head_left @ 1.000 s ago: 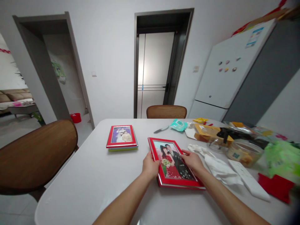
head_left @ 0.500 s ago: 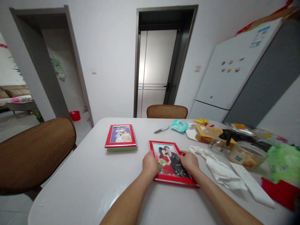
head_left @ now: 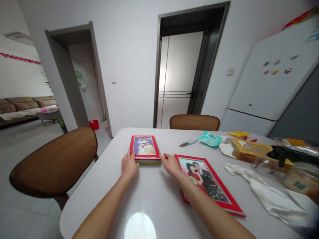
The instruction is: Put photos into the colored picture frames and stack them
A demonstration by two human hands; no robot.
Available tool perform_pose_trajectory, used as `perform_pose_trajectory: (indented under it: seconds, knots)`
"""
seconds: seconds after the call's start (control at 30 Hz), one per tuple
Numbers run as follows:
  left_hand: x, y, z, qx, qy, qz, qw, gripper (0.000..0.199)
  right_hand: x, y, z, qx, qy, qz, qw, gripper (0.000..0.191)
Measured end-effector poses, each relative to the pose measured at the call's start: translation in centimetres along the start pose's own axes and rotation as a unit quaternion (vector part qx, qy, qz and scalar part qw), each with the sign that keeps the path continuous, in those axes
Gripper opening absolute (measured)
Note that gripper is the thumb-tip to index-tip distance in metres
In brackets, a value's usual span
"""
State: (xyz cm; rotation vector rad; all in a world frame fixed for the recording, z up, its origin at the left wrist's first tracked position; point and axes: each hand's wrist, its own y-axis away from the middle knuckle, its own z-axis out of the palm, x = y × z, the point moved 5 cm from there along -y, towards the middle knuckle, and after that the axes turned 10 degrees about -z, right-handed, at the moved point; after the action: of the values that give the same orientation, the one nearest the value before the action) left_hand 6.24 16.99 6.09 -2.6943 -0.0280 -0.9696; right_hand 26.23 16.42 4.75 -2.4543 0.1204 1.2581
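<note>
A small red picture frame (head_left: 144, 146) lies on top of a short stack near the table's far left corner. My left hand (head_left: 130, 165) is at its lower left corner, thumb and fingers on the edge. At the lower right corner of the same stack, my right hand (head_left: 169, 162) has its fingertips against the side. Both hands look closed on the stack's edges. The larger red frame (head_left: 211, 181), showing a couple in red and black, lies flat under my right forearm, which hides part of it.
Beyond the larger frame lie a knife (head_left: 188, 143) and a teal packet (head_left: 210, 138). A white cloth (head_left: 264, 192), a brown envelope (head_left: 251, 147) and plastic containers (head_left: 302, 177) crowd the right. Wooden chairs (head_left: 54, 162) stand left and behind.
Both hands have let go of the larger frame and moved left to the small frame's stack. The view has turned left.
</note>
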Motion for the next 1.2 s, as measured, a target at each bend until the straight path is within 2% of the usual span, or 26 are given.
perform_pose_trajectory:
  seconds: [0.1,0.27,0.43,0.57,0.67,0.73,0.83,0.9,0.93,1.0,1.1,1.17,1.2]
  knots:
    - [-0.6,0.4,-0.1,-0.014,-0.002,-0.005,1.000,0.036,0.2,-0.2,1.5,0.013,-0.085,0.067,0.994,0.031]
    - [-0.9,2.6,-1.1,-0.020,0.026,-0.003,0.999,0.023,0.2,2.1,1.2,0.008,-0.253,0.139,0.957,0.018]
    - [-2.0,5.9,-2.1,-0.018,0.070,-0.010,0.997,0.016,-0.7,4.5,0.9,0.005,-0.375,0.155,0.914,0.020]
    - [-2.2,8.2,-2.7,-0.017,0.103,-0.014,0.994,0.013,-1.9,6.1,2.2,-0.021,-0.428,0.153,0.890,0.022]
    - [-1.6,9.5,-3.4,-0.023,0.125,-0.007,0.992,0.010,-3.8,7.8,3.0,-0.041,-0.447,0.135,0.883,0.026]
    - [-1.0,10.2,-4.2,-0.038,0.146,0.001,0.989,0.011,-5.6,9.1,2.5,-0.042,-0.436,0.080,0.895,0.028]
    - [0.2,11.0,-5.5,-0.104,0.219,-0.001,0.970,0.022,-8.4,11.2,0.1,-0.047,-0.313,-0.058,0.947,0.030]
    - [1.0,11.4,-6.5,-0.155,0.303,-0.021,0.940,0.035,-9.7,12.9,-1.8,-0.035,-0.193,-0.152,0.969,0.028]
    - [1.4,11.5,-6.9,-0.177,0.353,-0.035,0.918,0.042,-10.2,13.7,-2.6,-0.026,-0.140,-0.204,0.969,0.027]
    - [1.9,11.8,-7.8,-0.209,0.463,-0.067,0.858,0.055,-10.8,15.5,-3.6,-0.012,-0.046,-0.323,0.945,0.029]
    - [2.2,12.2,-8.3,-0.248,0.577,-0.101,0.771,0.064,-10.6,18.1,-3.1,0.002,0.064,-0.484,0.873,0.043]
    - [1.8,12.4,-8.1,-0.262,0.606,-0.116,0.742,0.064,-9.7,19.2,-2.0,0.020,0.113,-0.530,0.840,0.046]
    - [1.5,12.5,-7.9,-0.268,0.613,-0.123,0.733,0.066,-9.2,19.5,-1.3,0.026,0.133,-0.533,0.835,0.045]
